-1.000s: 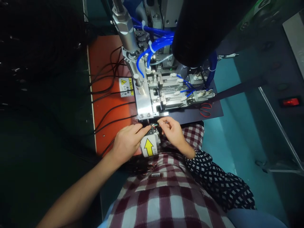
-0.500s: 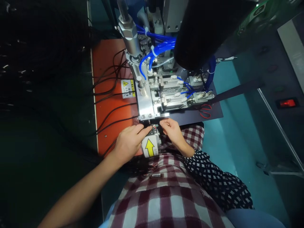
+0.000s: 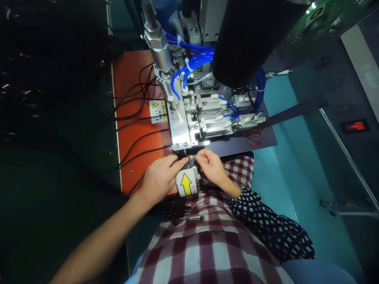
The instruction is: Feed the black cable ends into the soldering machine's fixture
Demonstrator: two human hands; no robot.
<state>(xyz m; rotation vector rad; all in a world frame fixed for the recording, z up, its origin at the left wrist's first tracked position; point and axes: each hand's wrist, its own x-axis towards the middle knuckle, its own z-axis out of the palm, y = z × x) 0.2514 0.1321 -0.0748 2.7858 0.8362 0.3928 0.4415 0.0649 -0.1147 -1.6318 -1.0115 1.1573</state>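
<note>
My left hand [image 3: 160, 175] is closed, its fingers curled and one fingertip stretched to a small part with thin red and green bits, perhaps wire ends [image 3: 192, 157], at the front of the machine [image 3: 181, 136]. Whether that hand grips anything I cannot make out. From the other side, my right hand [image 3: 212, 167] pinches at the same small part, thumb and finger pressed together. Just below the fingertips is a metal block bearing a yellow arrow label [image 3: 186, 184].
Black cables [image 3: 139, 152] run over the orange plate [image 3: 128, 138] on the left. Blue air tubes [image 3: 198, 59] loop over the machine's cylinders. Red-handled scissors [image 3: 255, 138] lie at right, partly under the machine. A large black cylinder [image 3: 242, 43] hangs overhead.
My right hand has moved left, closing the gap to the small part, and its fingertips now meet there. My left hand stays nearly in place. The view has shifted slightly.
</note>
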